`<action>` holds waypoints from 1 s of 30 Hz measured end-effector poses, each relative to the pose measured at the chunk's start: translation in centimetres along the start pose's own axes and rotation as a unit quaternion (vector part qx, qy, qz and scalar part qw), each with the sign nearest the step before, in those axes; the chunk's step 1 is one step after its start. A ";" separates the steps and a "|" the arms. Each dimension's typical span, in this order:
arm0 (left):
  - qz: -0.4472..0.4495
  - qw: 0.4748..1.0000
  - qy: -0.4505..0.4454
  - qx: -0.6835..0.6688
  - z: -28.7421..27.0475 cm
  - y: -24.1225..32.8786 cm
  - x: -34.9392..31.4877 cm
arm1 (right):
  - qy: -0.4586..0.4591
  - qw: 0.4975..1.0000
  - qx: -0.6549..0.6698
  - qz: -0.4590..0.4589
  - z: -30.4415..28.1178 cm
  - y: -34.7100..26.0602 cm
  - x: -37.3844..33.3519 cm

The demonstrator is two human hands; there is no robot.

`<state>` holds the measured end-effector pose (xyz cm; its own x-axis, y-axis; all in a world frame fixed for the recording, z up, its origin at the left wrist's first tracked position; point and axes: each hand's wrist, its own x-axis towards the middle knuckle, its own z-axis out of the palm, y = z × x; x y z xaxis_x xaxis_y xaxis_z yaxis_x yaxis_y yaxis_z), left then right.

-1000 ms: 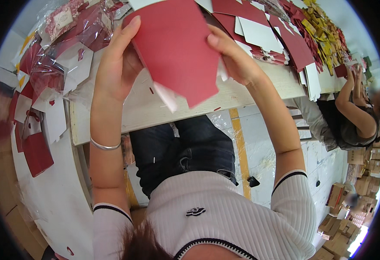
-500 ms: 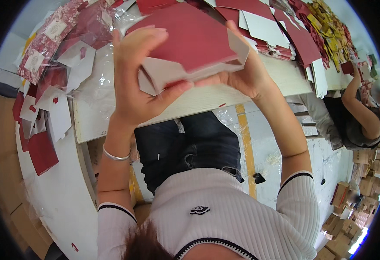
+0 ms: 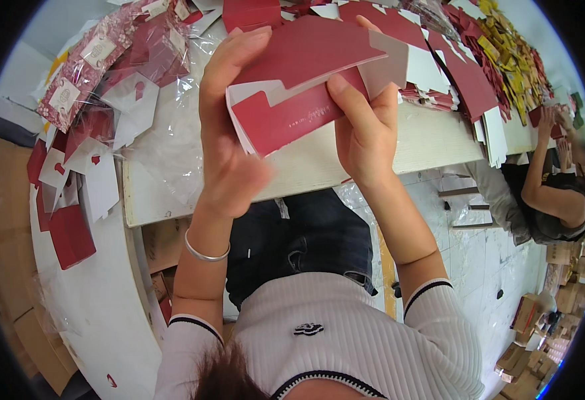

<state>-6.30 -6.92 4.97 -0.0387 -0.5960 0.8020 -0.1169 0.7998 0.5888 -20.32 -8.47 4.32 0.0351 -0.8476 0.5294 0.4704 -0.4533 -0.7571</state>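
A dark red cardboard box (image 3: pixel 312 50), white on its inside, is held up over the table's near edge, partly folded. Its front panel stands up with printing on it, and white flaps stick out at both ends. My left hand (image 3: pixel 222 127) holds the left end, fingers along the side; its thumb is smeared by motion below the box. With its thumb pressed on the front panel, my right hand (image 3: pixel 366 120) grips the right end. The right fingers are partly hidden behind the flap.
Flat red and white cartons (image 3: pixel 432 93) are stacked at the back right, beside a heap of yellow and red pieces (image 3: pixel 512 47). Clear plastic wrap (image 3: pixel 166 127) and folded boxes (image 3: pixel 72 237) lie left. A co-worker (image 3: pixel 552 180) sits at far right.
The box has tilted, and its red front panel now shows folded up. My right thumb has moved onto that panel. My left hand has shifted right.
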 end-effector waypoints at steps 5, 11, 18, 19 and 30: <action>-0.051 0.977 -0.073 -0.194 -1.2 0.2 0.2 | 0.066 0.993 0.085 0.040 0.9 -0.5 -0.7; -0.064 0.995 -0.008 -0.077 -1.4 1.0 0.3 | 0.003 0.999 -0.022 0.028 1.3 -0.8 -2.2; -0.096 0.989 0.064 -0.089 -1.1 3.0 0.5 | -0.125 0.990 0.036 0.054 -1.8 -2.8 -0.8; -0.085 0.991 0.039 -0.092 -1.7 2.4 0.0 | -0.122 0.991 0.014 0.047 -2.3 -1.5 -0.9; -0.085 0.975 0.024 -0.203 1.2 0.2 -0.7 | 0.010 0.985 -0.116 -0.130 -0.6 -2.2 -0.9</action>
<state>-7.46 -6.44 4.39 -0.0044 -0.7258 0.6879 0.2846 0.6586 0.6966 -21.89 -6.88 5.36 -0.0780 -0.6985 0.7114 0.2478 -0.7047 -0.6648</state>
